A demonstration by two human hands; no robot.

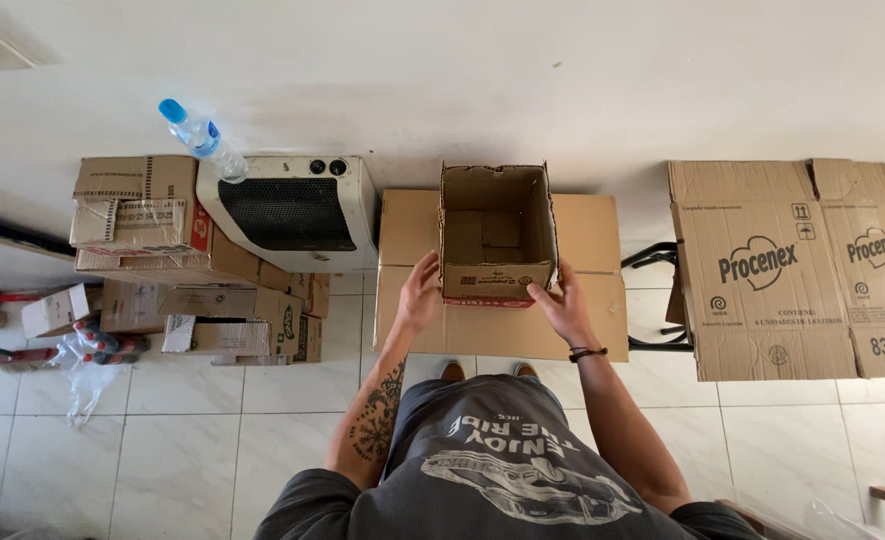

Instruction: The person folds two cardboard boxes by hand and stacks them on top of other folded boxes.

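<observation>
An open, empty cardboard box (495,232) stands upright on a larger closed cardboard box (592,235) in front of me. My left hand (419,293) rests against the open box's near left corner, fingers spread along its side. On the near right corner lies my right hand (562,305), with a dark band on its wrist. Both hands hold the small box between them by its lower front edge.
A white heater (292,210) stands to the left, with a plastic bottle (200,135) at its top corner. Stacked cartons (162,250) lie further left, with packed bottles (102,345) on the tiled floor. A flattened printed carton (782,270) leans over a black frame at right.
</observation>
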